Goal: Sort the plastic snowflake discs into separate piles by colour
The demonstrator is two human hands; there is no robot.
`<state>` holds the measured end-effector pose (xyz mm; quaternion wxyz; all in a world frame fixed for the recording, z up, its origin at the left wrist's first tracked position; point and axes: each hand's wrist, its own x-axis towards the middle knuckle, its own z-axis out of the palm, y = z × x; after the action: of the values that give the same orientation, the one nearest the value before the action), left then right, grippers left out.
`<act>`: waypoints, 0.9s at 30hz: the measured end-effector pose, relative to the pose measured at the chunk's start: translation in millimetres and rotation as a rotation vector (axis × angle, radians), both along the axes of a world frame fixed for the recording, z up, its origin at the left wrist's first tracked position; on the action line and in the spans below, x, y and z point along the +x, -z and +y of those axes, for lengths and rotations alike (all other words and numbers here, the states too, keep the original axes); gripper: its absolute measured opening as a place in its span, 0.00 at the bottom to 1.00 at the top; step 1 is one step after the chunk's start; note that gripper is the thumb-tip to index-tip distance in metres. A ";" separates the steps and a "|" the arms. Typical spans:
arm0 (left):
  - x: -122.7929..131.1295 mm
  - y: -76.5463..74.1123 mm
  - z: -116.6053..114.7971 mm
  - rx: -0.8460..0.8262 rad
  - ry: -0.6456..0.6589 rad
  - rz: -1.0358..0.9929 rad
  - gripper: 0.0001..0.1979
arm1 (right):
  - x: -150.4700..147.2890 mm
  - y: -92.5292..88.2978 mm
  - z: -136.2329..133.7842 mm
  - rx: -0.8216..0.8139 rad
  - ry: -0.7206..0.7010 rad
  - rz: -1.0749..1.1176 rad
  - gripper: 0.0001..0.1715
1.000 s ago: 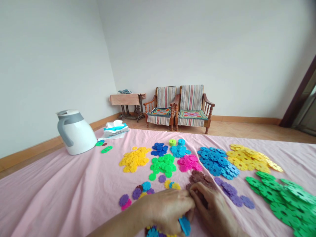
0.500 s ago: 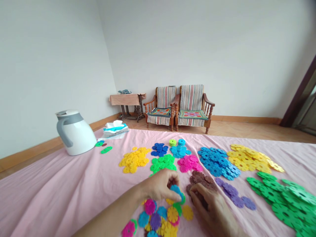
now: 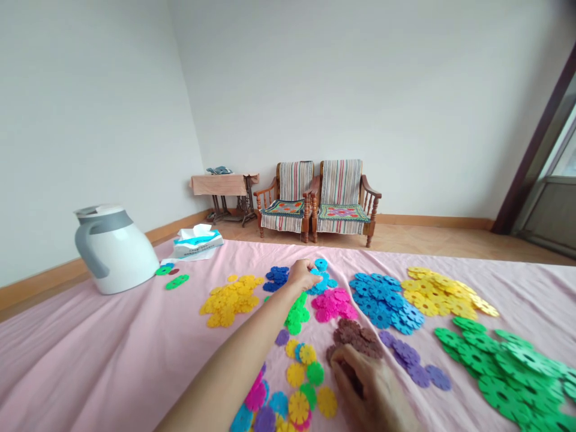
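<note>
My left hand (image 3: 303,276) is stretched far out over the pink cloth (image 3: 112,348), fingers pinched on a cyan disc at the small cyan pile (image 3: 327,282). Around it lie a dark blue pile (image 3: 276,276), a green pile (image 3: 297,315) and a pink pile (image 3: 333,300). My right hand (image 3: 366,387) rests low on the cloth with fingers curled, touching the near edge of the brown discs (image 3: 355,333). What those fingers hold is hidden. A mixed heap of coloured discs (image 3: 297,396) lies under my left forearm.
Sorted piles fill the cloth: yellow (image 3: 229,297), large blue (image 3: 382,297), large yellow (image 3: 445,291), large green (image 3: 504,360), purple (image 3: 409,360). A white kettle (image 3: 112,249) and a tissue pack (image 3: 198,240) sit at the far left. Two wooden armchairs (image 3: 315,201) stand by the wall.
My left hand lifted cyan discs from the mixed heap and reached away to the cyan pile. The right hand stayed by the brown discs. The view shifted slightly right.
</note>
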<state>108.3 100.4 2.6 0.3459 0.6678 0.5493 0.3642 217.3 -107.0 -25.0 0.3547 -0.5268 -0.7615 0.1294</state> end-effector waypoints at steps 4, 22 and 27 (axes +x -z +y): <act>6.7 2.6 12.7 -0.011 -0.031 0.044 0.10 | -0.1 2.3 1.4 0.016 0.005 0.000 0.11; -114.8 0.3 -117.7 0.267 0.121 0.061 0.06 | 0.3 -1.6 -8.6 0.006 -0.042 -0.028 0.12; -130.9 5.3 -118.8 0.306 0.048 -0.002 0.07 | -12.4 -19.6 -14.3 0.026 -0.192 -0.067 0.08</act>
<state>-22.6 -18.4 -2.7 0.2490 0.7254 0.4708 0.4359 204.9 -121.3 -5.4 0.3219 -0.4507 -0.8215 0.1354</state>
